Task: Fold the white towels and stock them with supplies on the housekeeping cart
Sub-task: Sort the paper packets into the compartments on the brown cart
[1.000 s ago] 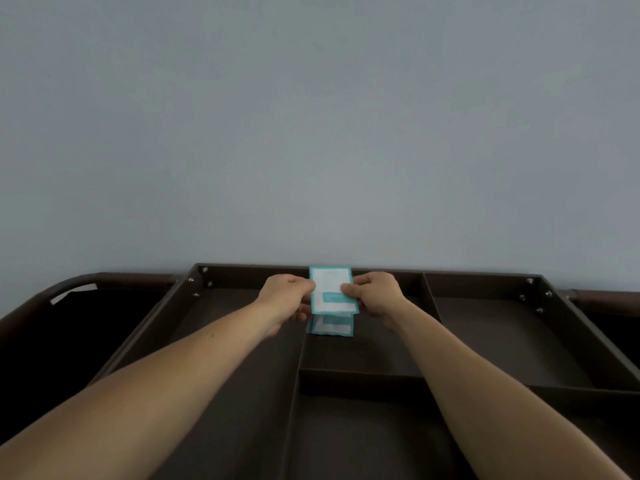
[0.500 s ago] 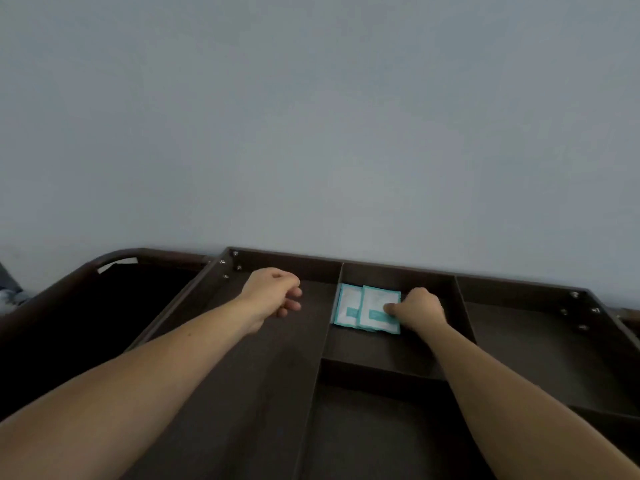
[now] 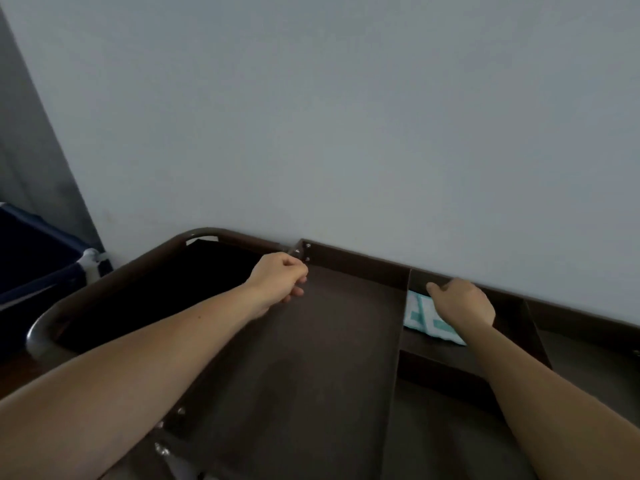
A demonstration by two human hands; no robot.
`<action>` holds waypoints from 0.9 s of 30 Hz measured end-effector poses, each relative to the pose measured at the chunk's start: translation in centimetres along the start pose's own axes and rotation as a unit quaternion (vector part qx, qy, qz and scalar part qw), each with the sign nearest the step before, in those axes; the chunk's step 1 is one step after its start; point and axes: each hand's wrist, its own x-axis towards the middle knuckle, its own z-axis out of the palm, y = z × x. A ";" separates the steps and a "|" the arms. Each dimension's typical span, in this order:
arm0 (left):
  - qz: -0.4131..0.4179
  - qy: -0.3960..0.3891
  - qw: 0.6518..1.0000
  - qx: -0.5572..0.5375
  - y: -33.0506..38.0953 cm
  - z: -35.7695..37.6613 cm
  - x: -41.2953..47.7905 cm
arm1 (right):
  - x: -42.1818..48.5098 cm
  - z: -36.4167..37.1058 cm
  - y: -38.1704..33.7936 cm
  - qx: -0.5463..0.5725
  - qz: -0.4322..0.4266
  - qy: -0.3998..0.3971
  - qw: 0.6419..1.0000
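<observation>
Two white-and-teal supply packets lie flat in the small middle back compartment of the dark brown housekeeping cart tray. My right hand hovers over their right part and hides it, thumb pointing left and fingers loosely bent. I cannot see it gripping them. My left hand is curled into a loose fist with nothing in it, above the far left corner of the long left compartment. No towels are in view.
A thin divider separates the long left compartment from the middle ones. A dark bag opening with a rounded rail hangs off the cart's left end. A dark blue object stands further left. A plain wall is right behind the cart.
Both hands held the packets together a second ago. The left hand let go and moved left; the right hand laid them side by side in the compartment. My view swung left.
</observation>
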 end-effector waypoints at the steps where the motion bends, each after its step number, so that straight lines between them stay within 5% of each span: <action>1: 0.007 0.008 1.000 0.008 -0.1 -1.4 -0.5 | -1.0 -0.1 -2.0 0.005 -0.026 0.009 1.000; 5: 0.041 0.037 0.997 0.048 -1.4 -8.7 -2.6 | -6.4 0.5 -11.4 0.036 -0.126 0.023 0.991; 11: 0.058 0.092 0.983 0.145 -7.7 -23.9 -6.9 | -16.8 4.7 -25.9 0.079 -0.256 -0.074 0.960; 18: -0.045 0.110 0.953 0.277 -16.5 -40.4 -10.8 | -28.8 10.5 -40.9 0.084 -0.361 -0.153 0.916; 27: -0.124 0.090 0.967 0.203 -24.1 -47.5 -7.2 | -30.0 15.9 -53.2 0.027 -0.410 -0.209 0.888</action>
